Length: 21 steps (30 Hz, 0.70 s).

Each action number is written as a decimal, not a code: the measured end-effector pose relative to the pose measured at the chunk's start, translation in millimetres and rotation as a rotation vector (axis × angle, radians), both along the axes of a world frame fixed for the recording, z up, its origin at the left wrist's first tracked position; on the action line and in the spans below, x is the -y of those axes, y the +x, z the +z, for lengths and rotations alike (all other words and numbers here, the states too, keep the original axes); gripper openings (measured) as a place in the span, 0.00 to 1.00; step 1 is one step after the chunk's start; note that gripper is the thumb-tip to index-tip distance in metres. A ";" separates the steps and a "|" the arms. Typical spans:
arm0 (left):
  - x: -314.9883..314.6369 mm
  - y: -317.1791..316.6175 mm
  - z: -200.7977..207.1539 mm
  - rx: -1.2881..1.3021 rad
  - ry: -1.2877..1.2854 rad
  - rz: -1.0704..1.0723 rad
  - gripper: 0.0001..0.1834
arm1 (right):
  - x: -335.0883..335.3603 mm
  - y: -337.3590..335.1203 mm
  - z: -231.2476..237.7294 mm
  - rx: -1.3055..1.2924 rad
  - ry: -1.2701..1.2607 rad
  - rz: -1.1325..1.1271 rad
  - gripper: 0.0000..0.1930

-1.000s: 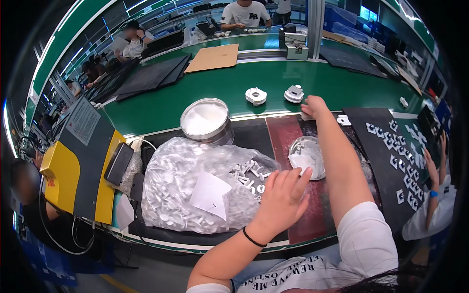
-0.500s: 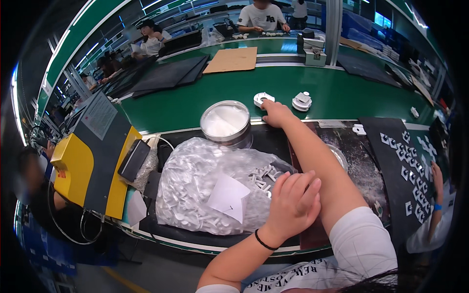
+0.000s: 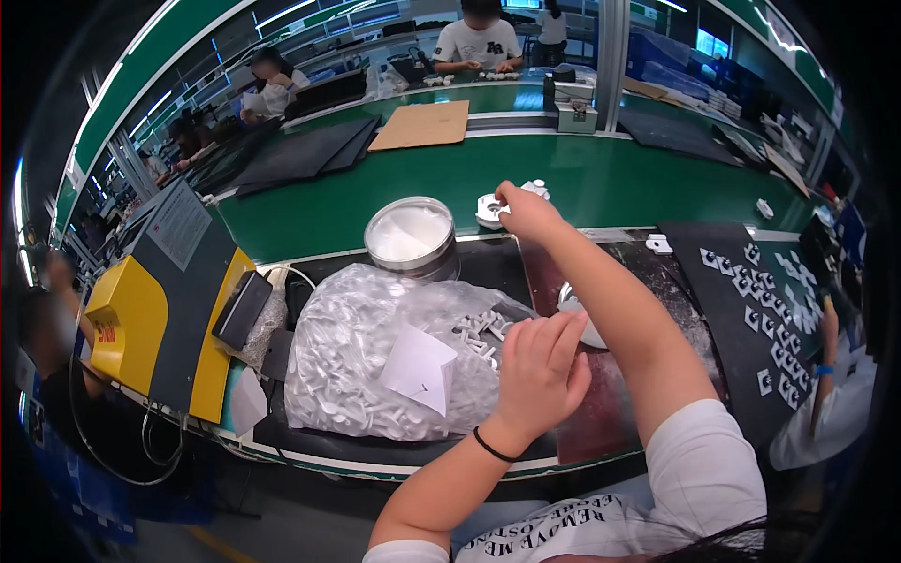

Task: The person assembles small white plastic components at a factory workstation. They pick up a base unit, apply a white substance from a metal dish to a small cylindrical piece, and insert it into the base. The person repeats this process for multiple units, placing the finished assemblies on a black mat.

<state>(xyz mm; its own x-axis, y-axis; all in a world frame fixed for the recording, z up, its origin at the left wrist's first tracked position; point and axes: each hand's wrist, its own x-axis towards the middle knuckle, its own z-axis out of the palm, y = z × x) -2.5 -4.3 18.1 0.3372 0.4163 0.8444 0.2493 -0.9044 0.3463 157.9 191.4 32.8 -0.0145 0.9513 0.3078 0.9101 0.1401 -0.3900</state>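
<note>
My right hand reaches far forward over the green surface. Its thumb and fingers close on the right edge of a white round plastic part with a hole in its middle. Another white part sits just behind, partly covered by that hand. Nearer to me, my left hand hovers by the right end of a large clear plastic bag of small white pieces. Its fingers are stretched out and the thumb stands apart; nothing shows in it. Below my right forearm lies a round shiny dish, partly hidden.
A round clear tub with white contents stands behind the bag. To the left is a yellow and grey machine. A black mat at right carries several white parts, beside another person's hand. Cardboard lies farther back.
The view has shifted slightly. My right hand has closed on the white round part and drawn it a little nearer. My left hand has moved slightly left, its fingers closer together.
</note>
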 end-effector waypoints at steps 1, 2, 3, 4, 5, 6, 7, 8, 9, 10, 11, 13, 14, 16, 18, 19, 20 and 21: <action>0.3 0.6 0.5 0.000 -0.004 -0.009 0.33 | -2.6 2.0 -2.0 0.020 -0.032 -0.025 0.18; -0.1 0.3 1.2 0.008 0.000 0.000 0.33 | -6.6 2.3 -8.1 0.036 -0.009 -0.007 0.18; -1.0 -0.4 2.3 0.015 0.004 0.012 0.33 | -11.0 1.4 -14.0 0.052 0.014 0.012 0.19; -2.3 -1.4 3.2 0.022 0.009 0.026 0.33 | -16.3 -0.7 -19.9 0.067 0.038 0.034 0.19; -4.0 -2.6 1.9 0.024 0.007 0.020 0.33 | -18.6 -8.4 -25.0 0.044 0.046 0.049 0.20; -5.7 -2.9 0.3 0.026 0.005 0.015 0.33 | -22.0 -12.9 -27.1 0.111 -0.023 0.016 0.21; -7.1 -2.9 -1.1 0.029 0.004 0.009 0.33 | -25.4 -16.6 -28.6 0.179 -0.092 -0.018 0.23; -7.3 -3.3 -1.5 0.028 0.011 0.019 0.33 | -28.0 -22.4 -28.1 0.246 -0.158 -0.051 0.24; -6.4 -3.0 -1.5 0.028 0.019 0.026 0.33 | -34.9 -23.0 -31.2 0.254 -0.142 -0.052 0.26; -6.5 -3.2 -1.0 0.028 0.027 0.030 0.33 | -38.8 -22.8 -31.5 0.213 -0.116 -0.035 0.25; -6.4 -4.1 -1.1 0.035 0.024 0.045 0.33 | -35.9 -24.4 -26.5 0.177 -0.096 -0.021 0.25; -6.3 -3.8 -1.4 0.048 0.018 0.063 0.34 | -36.9 -18.0 -14.7 -0.004 -0.068 -0.005 0.25; -7.3 -7.4 -2.7 0.043 0.023 0.084 0.35 | -24.7 -26.0 4.9 -0.083 -0.065 0.001 0.26; -5.2 -4.4 -4.2 0.045 0.035 0.074 0.37 | 0.7 -10.3 30.0 -0.331 -0.067 0.041 0.28; -4.8 -3.0 -5.7 0.107 -0.008 0.101 0.41 | 55.5 -9.3 60.6 -0.665 -0.169 0.094 0.28; -3.8 -2.5 -5.9 0.137 -0.028 0.111 0.43 | 85.2 -7.8 69.1 -0.792 -0.167 0.129 0.29; -3.4 -0.7 -6.7 0.188 -0.117 0.091 0.45 | 115.4 -3.9 71.0 -0.921 -0.159 0.157 0.29; -4.2 -5.0 -8.8 0.232 -0.206 0.094 0.47 | 140.7 -5.2 62.4 -0.990 -0.189 0.212 0.29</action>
